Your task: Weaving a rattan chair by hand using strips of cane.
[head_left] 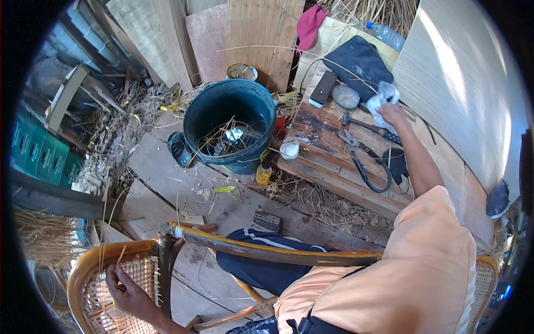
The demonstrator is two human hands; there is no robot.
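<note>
Peach cloth shirt [397,267], right grip [391,114] on crumpled plastic [378,102]; woven cane [143,270]

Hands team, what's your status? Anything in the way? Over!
Left hand at woven cane panel, grip unclear. Right hand clutching translucent plastic bag. Hammer close beside right forearm.

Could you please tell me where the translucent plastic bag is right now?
In the head view, the translucent plastic bag is at the upper right, in the person's right hand, just right of the grey stone.
</note>
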